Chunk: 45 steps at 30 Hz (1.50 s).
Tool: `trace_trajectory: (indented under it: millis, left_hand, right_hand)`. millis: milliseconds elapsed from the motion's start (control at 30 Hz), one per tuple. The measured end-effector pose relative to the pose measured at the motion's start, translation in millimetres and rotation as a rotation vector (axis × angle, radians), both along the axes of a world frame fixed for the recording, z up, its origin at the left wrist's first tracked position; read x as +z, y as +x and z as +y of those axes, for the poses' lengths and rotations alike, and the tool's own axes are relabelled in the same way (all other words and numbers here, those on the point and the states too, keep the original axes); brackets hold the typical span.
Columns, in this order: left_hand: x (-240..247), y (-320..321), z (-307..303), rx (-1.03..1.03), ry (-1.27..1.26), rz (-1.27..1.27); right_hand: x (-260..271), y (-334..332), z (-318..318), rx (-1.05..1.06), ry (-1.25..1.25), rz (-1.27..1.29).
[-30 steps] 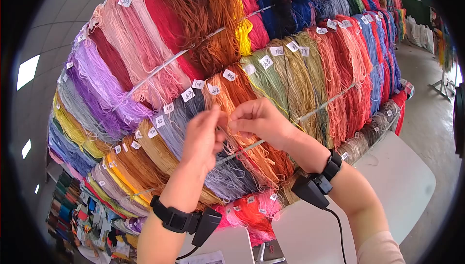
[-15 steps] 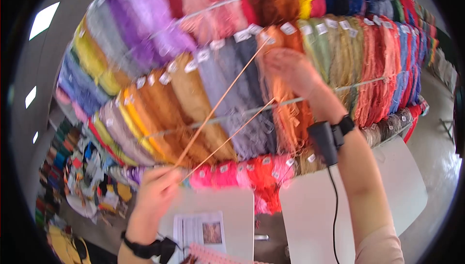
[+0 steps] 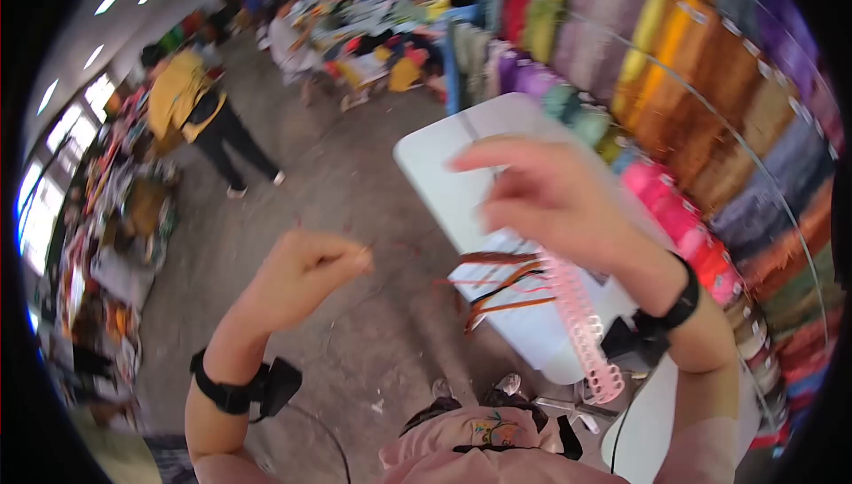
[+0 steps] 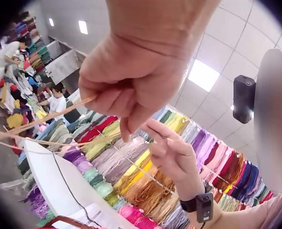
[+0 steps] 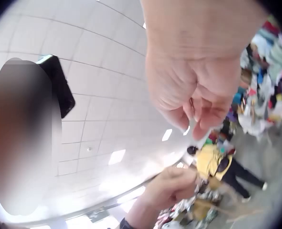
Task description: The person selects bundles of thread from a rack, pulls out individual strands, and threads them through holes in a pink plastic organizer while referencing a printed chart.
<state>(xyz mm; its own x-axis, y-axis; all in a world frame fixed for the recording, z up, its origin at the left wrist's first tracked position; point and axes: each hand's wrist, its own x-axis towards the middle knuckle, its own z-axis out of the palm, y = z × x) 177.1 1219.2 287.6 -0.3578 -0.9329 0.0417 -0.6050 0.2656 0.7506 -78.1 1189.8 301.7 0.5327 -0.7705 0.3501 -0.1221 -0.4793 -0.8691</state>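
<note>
Peach-tan thread point(image 4: 36, 125) trails from the curled fingers of my left hand point(image 4: 131, 81), which pinches it in the left wrist view. In the head view that left hand point(image 3: 297, 280) is over the floor and the thread is too blurred to follow. My right hand point(image 3: 555, 204) is raised above the white table, index finger extended, the others bent, with nothing visible in it. The right wrist view has the right hand point(image 5: 193, 86) with loosely bent fingers, above the left hand point(image 5: 172, 186). A pink perforated strip point(image 3: 577, 324) carries brown and orange threads point(image 3: 510, 306).
Hanging skeins point(image 3: 701, 111) line the right side behind the white table point(image 3: 444, 160). A person in yellow point(image 3: 186, 98) stands on the floor at the left. Others are by a fabric pile point(image 3: 382, 49) at the back; more fabric lies along the left wall.
The view has swung from the skein rack toward the room. My right hand has come away from the hanging skeins; the left still holds thread, which was pulled out between the rack and that hand.
</note>
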Motion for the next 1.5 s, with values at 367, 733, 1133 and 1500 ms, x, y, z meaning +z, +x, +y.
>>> trace_trajectory:
  millis: [367, 733, 1133, 1500]
  left_hand:
    - [-28, 160, 34, 0.209, 0.240, 0.734]
    - [-203, 161, 0, 0.534, 0.498, 0.958]
    - [-262, 45, -53, 0.462, -0.178, 0.197]
    - [-195, -203, 19, 0.021, 1.042, 0.822]
  right_hand:
    - [11, 176, -20, 0.416, 0.520, 0.031]
    - [112, 71, -94, 1.061, 0.698, -0.538]
    - [39, -221, -98, -0.174, 0.224, -0.610]
    - [-219, -154, 14, -0.384, 0.402, 0.056]
